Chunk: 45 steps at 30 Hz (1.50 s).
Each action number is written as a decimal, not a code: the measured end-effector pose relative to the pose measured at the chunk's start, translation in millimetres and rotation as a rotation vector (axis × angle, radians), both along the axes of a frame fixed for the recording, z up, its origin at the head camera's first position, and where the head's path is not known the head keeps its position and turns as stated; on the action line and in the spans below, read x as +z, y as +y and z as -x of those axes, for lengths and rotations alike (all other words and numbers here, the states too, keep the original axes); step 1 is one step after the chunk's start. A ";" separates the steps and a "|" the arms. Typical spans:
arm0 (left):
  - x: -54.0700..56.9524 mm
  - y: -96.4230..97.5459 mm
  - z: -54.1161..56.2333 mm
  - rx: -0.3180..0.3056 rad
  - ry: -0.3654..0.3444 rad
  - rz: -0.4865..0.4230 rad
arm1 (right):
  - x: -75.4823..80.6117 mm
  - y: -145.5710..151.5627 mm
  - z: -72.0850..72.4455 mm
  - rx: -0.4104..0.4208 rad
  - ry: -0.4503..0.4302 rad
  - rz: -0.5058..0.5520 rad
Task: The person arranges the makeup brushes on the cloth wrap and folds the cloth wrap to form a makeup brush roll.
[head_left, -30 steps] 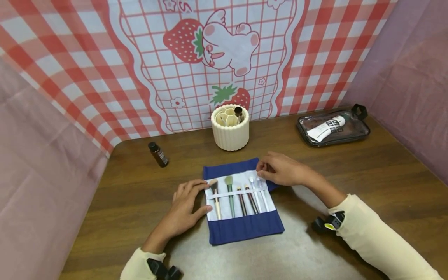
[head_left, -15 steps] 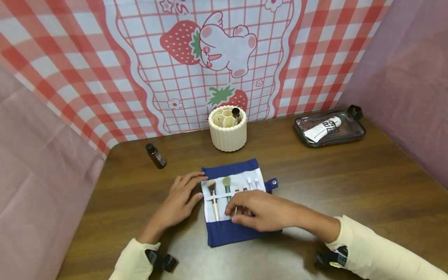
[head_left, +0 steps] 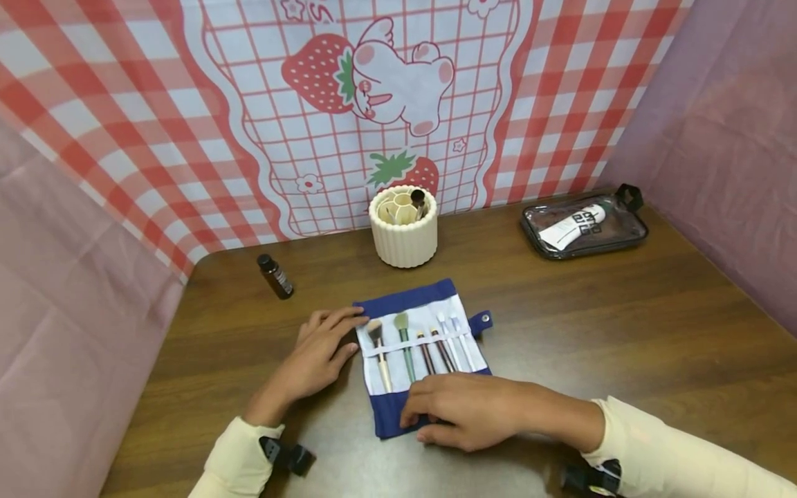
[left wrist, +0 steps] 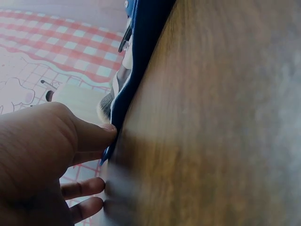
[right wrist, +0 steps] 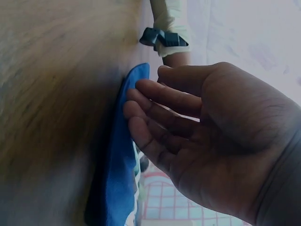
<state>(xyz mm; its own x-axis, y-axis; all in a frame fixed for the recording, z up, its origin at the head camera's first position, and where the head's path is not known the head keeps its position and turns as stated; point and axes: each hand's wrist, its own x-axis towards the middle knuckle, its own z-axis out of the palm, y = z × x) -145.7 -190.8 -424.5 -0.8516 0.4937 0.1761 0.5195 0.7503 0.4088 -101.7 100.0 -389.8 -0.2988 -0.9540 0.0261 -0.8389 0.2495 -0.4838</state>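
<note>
A blue brush roll [head_left: 405, 300] with a white lining lies unfolded on the table. Under its white strap are a fan-shaped brush [head_left: 382, 360], a green-handled brush [head_left: 407, 346], two dark-handled brushes [head_left: 441, 349] and pale, slim brushes [head_left: 453, 339] at the right. My left hand [head_left: 316, 358] rests at the roll's left edge, its fingers extended; the left wrist view shows the thumb touching that edge. Over the near blue flap is my right hand [head_left: 470, 409], which hides much of it. In the right wrist view, its fingers [right wrist: 141, 125] are loosely bent beside the flap, with nothing held.
Behind the roll stands a cream ribbed holder [head_left: 405, 238] with a few brushes inside. A small dark bottle [head_left: 275, 277] lies at the left. Toward the back right is a clear zip pouch [head_left: 613, 238] containing a white tube [head_left: 563, 232]. A checked cloth [head_left: 560, 97] hangs behind the table.
My right hand has moved from the roll's upper right corner, across the brushes, down to the near flap. The snap tab at the right is uncovered. My left hand stays at the left edge.
</note>
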 end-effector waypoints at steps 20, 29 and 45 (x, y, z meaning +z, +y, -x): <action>4.7 21.2 -29.7 -0.141 0.047 -0.056 | 7.3 86.2 19.2 -0.307 0.029 -0.058; 16.7 44.2 -48.3 -0.268 -0.224 -0.017 | 3.6 103.7 26.3 -0.424 0.129 -0.042; 18.3 55.1 -54.3 -0.277 -0.313 0.007 | 6.6 110.3 16.6 -0.416 0.148 -0.163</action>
<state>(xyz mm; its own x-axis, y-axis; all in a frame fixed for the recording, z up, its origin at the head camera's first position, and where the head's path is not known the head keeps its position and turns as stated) -91.4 -135.7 -406.1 -0.6984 0.7118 -0.0749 0.5533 0.6034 0.5743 -118.3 210.3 -383.2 -0.6607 -0.7495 -0.0426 -0.7089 0.6416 -0.2931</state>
